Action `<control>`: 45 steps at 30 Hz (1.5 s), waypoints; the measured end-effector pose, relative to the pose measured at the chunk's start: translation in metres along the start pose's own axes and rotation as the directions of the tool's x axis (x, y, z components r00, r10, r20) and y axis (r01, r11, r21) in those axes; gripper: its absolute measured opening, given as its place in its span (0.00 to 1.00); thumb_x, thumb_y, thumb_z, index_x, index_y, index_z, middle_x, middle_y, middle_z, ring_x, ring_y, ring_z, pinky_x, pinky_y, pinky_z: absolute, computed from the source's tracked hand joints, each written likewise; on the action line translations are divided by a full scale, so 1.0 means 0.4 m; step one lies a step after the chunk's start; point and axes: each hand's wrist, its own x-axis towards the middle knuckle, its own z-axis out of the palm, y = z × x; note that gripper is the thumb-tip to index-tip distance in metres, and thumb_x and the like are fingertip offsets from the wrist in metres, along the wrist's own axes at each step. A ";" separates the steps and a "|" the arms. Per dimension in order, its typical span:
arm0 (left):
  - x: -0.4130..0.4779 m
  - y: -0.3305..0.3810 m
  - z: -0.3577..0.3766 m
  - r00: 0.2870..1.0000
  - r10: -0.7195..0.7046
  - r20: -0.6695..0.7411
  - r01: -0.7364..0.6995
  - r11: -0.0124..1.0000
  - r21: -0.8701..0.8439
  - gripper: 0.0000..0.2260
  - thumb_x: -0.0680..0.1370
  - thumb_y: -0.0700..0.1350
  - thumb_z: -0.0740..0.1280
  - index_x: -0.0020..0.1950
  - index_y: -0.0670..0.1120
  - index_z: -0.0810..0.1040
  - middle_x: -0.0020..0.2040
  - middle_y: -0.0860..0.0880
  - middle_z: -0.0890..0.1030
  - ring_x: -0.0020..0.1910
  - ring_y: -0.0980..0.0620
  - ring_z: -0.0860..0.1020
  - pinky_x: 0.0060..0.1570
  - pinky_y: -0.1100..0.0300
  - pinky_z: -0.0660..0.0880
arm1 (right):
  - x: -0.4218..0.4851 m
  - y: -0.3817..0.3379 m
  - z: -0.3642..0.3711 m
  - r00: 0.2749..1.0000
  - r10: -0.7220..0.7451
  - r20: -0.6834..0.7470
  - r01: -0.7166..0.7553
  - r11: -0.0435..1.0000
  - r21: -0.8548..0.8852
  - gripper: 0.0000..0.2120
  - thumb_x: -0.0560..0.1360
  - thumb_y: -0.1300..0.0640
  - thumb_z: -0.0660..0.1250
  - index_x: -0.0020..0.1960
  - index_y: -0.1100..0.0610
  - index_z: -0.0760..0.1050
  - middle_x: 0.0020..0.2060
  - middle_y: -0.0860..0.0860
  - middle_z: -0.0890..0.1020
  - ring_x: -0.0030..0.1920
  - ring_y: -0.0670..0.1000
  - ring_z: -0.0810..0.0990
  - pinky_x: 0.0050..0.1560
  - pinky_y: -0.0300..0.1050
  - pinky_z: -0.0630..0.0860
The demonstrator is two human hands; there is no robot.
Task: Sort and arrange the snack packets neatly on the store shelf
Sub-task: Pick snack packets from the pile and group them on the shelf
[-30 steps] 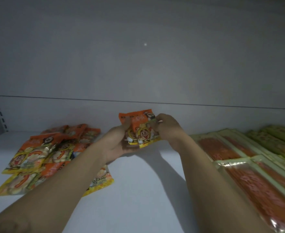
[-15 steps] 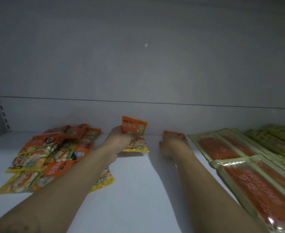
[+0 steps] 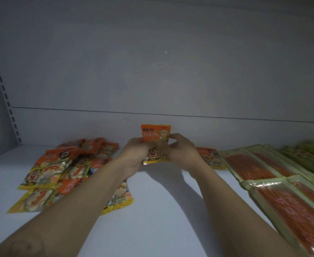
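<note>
Snack packets (image 3: 59,173), orange and yellow, are carried on a wide white shelf (image 3: 161,210), which is closed at the back by a plain grey panel (image 3: 152,80) and edged at the far left by a slotted upright (image 3: 2,86). The right side of the shelf is taken up by long flat packs (image 3: 286,206) of orange sticks, laid side by side in overlapping rows. On the left, the snack packets are piled loosely, overlapping at mixed angles. A lone packet (image 3: 210,156) is laid flat near the back, between the long packs and the right hand (image 3: 182,151), and is partly hidden by that hand. At the centre back, an upright packet (image 3: 155,135) is held face to the camera, its yellow lower edge low by the shelf; whether the shelf is touched cannot be told. Its left side is gripped by the left hand (image 3: 135,154) and its right side by the right hand, with fingers curled onto its face.
</note>
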 end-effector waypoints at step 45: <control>0.019 -0.002 -0.096 0.965 0.207 0.158 -0.185 0.113 0.976 0.17 0.83 0.50 0.60 0.71 0.52 0.71 0.70 0.50 0.73 0.68 0.47 0.70 0.68 0.52 0.65 | -0.006 -0.007 0.115 0.946 -0.293 0.141 0.313 0.709 -0.631 0.25 0.82 0.44 0.57 0.77 0.49 0.61 0.75 0.51 0.67 0.75 0.52 0.62 0.75 0.58 0.48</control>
